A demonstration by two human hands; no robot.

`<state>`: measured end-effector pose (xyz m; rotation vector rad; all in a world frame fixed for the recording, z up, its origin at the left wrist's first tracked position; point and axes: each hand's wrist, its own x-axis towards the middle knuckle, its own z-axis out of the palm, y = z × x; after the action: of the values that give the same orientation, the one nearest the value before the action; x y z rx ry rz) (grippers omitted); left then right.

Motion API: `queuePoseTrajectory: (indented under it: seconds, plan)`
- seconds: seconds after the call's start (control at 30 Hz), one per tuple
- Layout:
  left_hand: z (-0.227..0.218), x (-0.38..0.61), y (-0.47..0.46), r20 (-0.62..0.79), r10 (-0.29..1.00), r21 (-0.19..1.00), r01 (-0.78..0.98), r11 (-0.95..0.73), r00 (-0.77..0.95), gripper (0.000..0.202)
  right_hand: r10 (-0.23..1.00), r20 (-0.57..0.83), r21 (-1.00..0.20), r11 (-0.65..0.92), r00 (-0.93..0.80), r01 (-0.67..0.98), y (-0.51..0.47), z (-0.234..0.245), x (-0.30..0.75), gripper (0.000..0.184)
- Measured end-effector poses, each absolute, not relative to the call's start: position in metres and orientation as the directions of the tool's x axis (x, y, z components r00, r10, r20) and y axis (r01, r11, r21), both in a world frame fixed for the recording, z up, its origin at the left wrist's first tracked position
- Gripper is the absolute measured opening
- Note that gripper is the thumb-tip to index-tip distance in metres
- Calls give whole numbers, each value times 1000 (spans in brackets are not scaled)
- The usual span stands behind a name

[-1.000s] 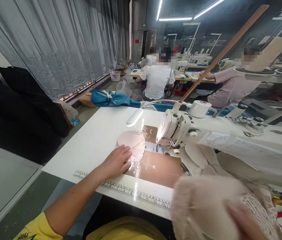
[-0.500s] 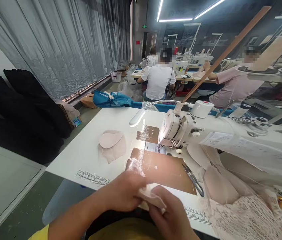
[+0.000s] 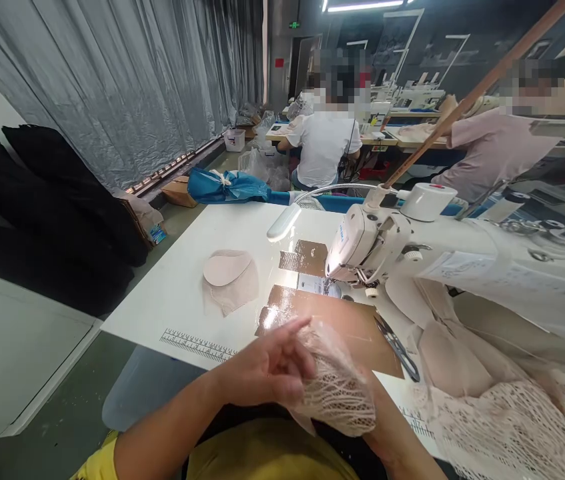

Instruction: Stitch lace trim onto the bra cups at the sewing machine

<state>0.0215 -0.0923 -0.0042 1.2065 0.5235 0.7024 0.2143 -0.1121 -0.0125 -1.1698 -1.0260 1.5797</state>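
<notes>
A beige lace-covered cup [image 3: 339, 383] is domed in front of me, above the table's front edge. My left hand [image 3: 275, 367] is at its left side; the index finger stretches along the top, while the thumb and the other, curled fingers close on the edge. Behind or inside the lace is my right hand [image 3: 373, 387], with its fingers hidden and the wrist coming from the lower right. On the table to the left lies a smooth beige cup [image 3: 227, 268] on a thin fabric piece [image 3: 237, 297]. The sewing machine [image 3: 362, 247] stands beyond my hands.
Thread snips [image 3: 397, 350] lie at the right of the brown plate [image 3: 332, 313]. Beige lace garment pieces [image 3: 507, 420] are heaped under the machine arm. A lamp [image 3: 285, 221] hangs over the white table [image 3: 177, 287]. Two people [image 3: 327, 147] sit at machines ahead.
The fabric between my hands has been turned and spread into a dome, its lace now facing me. My right hand has gone behind it; my left index finger has straightened. The view has shifted slightly.
</notes>
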Motion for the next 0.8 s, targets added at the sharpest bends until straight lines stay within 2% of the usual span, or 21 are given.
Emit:
queuePoseTrajectory:
  seconds: [0.07, 0.1, 0.17, 0.27, 0.4, 0.5, 0.63, 0.7, 0.8]
  plan:
    - [-7, 16, -89, -18, 860, 988, -125, 95, 510, 83, 923, -318, -893, -369, -218, -258, -119, -10, 214, 28]
    - [-8, 14, -87, -28, 885, 995, -70, 69, 464, 82, 904, -348, -861, -413, -249, -297, -122, -9, 214, 29]
    - [-9, 10, -86, -88, 847, 993, -25, 119, 525, 76, 886, -369, -815, -454, -279, -362, -124, -8, 216, 29]
    - [-10, 9, -88, -138, 706, 940, -133, 315, 695, 52, 901, -367, -800, -433, -233, -415, -119, -13, 221, 23]
    - [-15, 13, -95, -179, 803, 897, -241, 371, 568, 35, 955, -292, -812, -273, -45, -515, -111, -25, 231, 36]
    - [-21, 18, -98, -243, 848, 869, -283, 406, 470, 27, 951, -300, -855, -237, 68, -462, -111, -30, 234, 38]
    - [-25, 31, -99, -260, 907, 748, -524, 407, 332, 17, 946, -325, -888, -298, 19, -351, -113, -32, 234, 27]
    - [-24, 37, -100, -255, 924, 684, -622, 380, 285, 17, 948, -314, -875, -306, -39, -375, -114, -32, 232, 35]
    - [-23, 47, -103, -232, 948, 673, -667, 319, 219, 22, 955, -288, -841, -291, -79, -456, -115, -29, 224, 45]
